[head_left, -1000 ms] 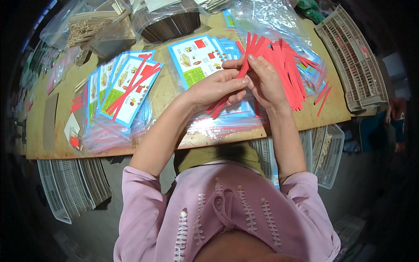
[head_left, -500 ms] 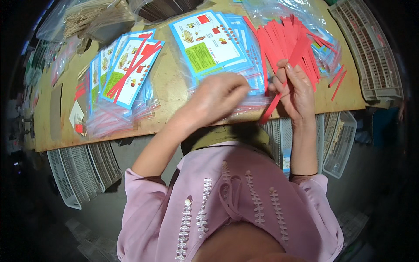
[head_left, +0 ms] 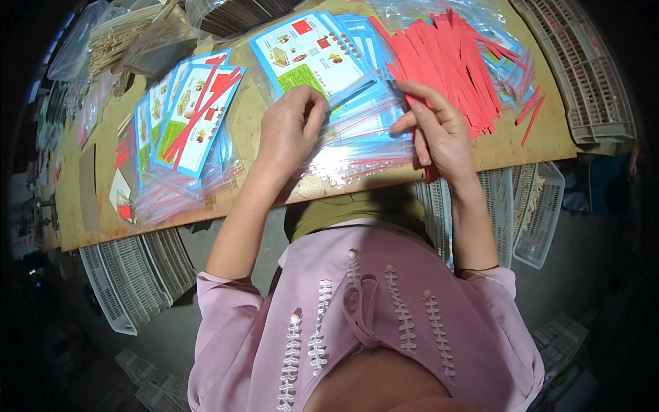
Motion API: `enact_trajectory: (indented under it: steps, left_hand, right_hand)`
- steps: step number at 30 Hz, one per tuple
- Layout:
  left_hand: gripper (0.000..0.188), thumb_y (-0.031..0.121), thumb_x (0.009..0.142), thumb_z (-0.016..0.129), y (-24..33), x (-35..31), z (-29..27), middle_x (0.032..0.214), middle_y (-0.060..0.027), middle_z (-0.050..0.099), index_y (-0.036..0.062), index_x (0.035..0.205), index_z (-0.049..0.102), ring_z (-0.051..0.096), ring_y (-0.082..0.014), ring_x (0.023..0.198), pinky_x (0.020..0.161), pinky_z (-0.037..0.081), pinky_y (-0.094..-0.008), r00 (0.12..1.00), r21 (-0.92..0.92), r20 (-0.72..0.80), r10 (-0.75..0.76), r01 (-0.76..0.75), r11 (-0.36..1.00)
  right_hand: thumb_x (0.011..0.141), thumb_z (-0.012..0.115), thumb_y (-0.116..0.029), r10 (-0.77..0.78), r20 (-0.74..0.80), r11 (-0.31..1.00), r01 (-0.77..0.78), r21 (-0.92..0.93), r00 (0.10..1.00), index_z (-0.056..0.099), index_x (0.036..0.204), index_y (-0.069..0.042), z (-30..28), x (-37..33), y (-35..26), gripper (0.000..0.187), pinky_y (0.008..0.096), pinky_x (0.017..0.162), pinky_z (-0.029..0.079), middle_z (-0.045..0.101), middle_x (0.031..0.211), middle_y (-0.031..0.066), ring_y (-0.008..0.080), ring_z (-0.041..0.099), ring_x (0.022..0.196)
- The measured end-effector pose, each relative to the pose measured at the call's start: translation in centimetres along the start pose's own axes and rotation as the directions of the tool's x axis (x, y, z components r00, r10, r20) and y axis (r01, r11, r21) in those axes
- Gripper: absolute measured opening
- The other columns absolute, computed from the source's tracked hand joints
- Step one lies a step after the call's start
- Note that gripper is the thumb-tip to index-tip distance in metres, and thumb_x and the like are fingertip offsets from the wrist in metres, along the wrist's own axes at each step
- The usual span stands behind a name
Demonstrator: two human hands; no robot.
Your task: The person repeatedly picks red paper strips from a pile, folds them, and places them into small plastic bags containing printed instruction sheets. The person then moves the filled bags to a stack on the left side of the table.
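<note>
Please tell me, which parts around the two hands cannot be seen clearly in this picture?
- Head view: the right hand covers where its red strip is gripped.
- Left hand hides the clear bags beneath it.
- Card print: too small.
- Basket: cut by the rim.

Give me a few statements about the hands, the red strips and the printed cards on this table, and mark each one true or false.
1. The left hand rests on a stack of clear bags at the table's near edge. True.
2. The pile of red strips lies left of the left hand. False: it lies by the right hand, whose fingers touch it.
3. A second stack of blue-edged printed cards, with red strips on top, lies to the left. True.
4. The table is white plastic. False: it is brown board.
5. The right hand holds scissors. False: none show.
</note>
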State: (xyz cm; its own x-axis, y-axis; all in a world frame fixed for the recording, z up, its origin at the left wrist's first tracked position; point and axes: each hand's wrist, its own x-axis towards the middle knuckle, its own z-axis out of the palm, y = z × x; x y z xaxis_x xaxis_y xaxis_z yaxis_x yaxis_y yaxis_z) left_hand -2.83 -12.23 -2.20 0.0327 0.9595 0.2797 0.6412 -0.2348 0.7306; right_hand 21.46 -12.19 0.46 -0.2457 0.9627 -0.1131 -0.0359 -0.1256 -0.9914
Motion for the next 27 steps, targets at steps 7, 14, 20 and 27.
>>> enact_trajectory:
  steps: [7, 14, 20, 27]
  left_hand:
    - [0.010, 0.009, 0.084, 0.067, 2.4, -0.9, 0.9, 0.082, -0.0128, 0.062, 0.0046, 0.087, 0.059, 0.061, -0.0320, 0.075, 0.066, 0.050, -0.0408, 0.904, 0.166, -0.105, 0.414, -0.394, 0.904]
    - [0.012, 0.009, 0.079, 0.072, 1.9, -1.5, 2.0, 0.084, -0.0090, 0.063, 0.0048, 0.085, 0.062, 0.061, -0.0281, 0.076, 0.066, 0.051, -0.0369, 0.895, 0.106, -0.164, 0.415, -0.402, 0.909]
    - [0.016, 0.011, 0.077, 0.074, 2.3, -1.5, 1.4, 0.083, -0.0115, 0.063, 0.0034, 0.087, 0.064, 0.062, -0.0310, 0.077, 0.067, 0.050, -0.0398, 0.954, 0.012, -0.138, 0.267, -0.268, 0.963]
    - [0.011, 0.008, 0.079, 0.069, 1.3, -1.7, 1.4, 0.081, -0.0140, 0.064, 0.0015, 0.086, 0.064, 0.063, -0.0326, 0.077, 0.068, 0.051, -0.0405, 0.982, -0.109, -0.091, 0.166, -0.175, 0.979]
  right_hand:
    - [0.100, 0.056, -0.022, 0.142, 0.079, 0.989, -0.138, -0.049, 0.987, 0.065, 0.104, 0.002, 3.6, 2.1, 0.4, 0.026, 0.0173, 0.035, 0.032, 0.071, 0.086, 0.0080, 0.0007, 0.040, 0.039]
    - [0.096, 0.060, -0.017, 0.214, 0.082, 0.975, -0.218, 0.046, 0.973, 0.064, 0.094, 0.004, 4.1, 2.1, 0.5, 0.021, 0.0194, 0.036, 0.038, 0.060, 0.064, 0.0009, 0.0032, 0.047, 0.041]
    - [0.094, 0.062, -0.014, 0.167, 0.066, 0.986, -0.166, -0.017, 0.984, 0.064, 0.092, 0.002, 4.0, 2.6, 1.1, 0.015, 0.0190, 0.036, 0.038, 0.063, 0.069, 0.0031, 0.0032, 0.048, 0.041]
    - [0.095, 0.063, -0.016, 0.115, 0.029, 0.989, -0.112, -0.095, 0.993, 0.062, 0.087, -0.003, 4.6, 2.8, 0.9, 0.016, 0.0166, 0.037, 0.032, 0.069, 0.076, 0.0054, 0.0011, 0.044, 0.043]
